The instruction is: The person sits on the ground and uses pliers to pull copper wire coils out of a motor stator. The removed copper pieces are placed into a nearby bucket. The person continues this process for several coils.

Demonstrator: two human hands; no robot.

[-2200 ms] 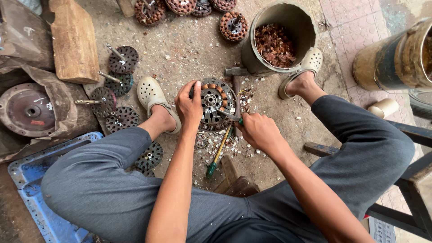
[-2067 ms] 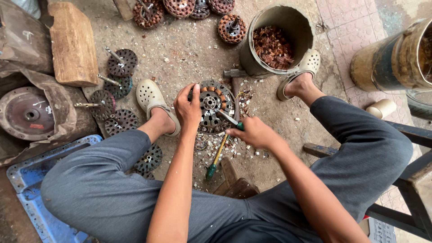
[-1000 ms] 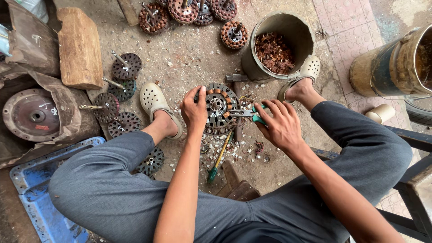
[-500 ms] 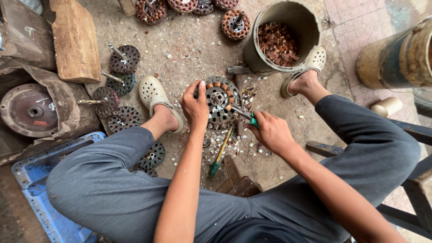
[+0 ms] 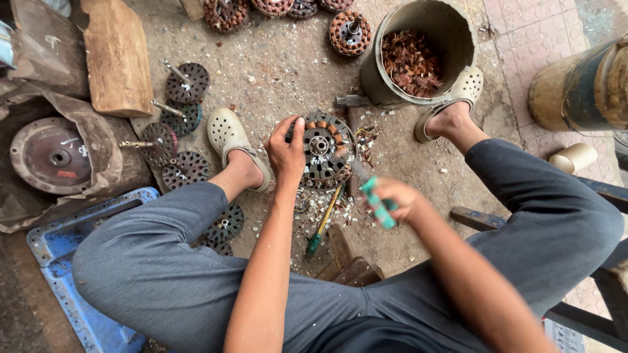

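On the gritty floor between the feet, the wound motor stator (image 5: pixel 322 151) was steadied by the left hand (image 5: pixel 286 151) gripping its rim, while a green-handled tool (image 5: pixel 377 201), clenched in the right hand (image 5: pixel 400 199), was best aimed carefully at the copper windings.

Stator disc (image 5: pixel 324 151): dark grey metal with copper-orange windings, slotted radial pattern. Tool handle (image 5: pixel 378 201): teal green (blurred). Screwdriver (image 5: pixel 322 222): yellow shaft, green grip. Trousers (image 5: pixel 157 274): plain slate grey. Clogs (image 5: pixel 229 136): cream, perforated. Tray (image 5: pixel 59 274): blue.
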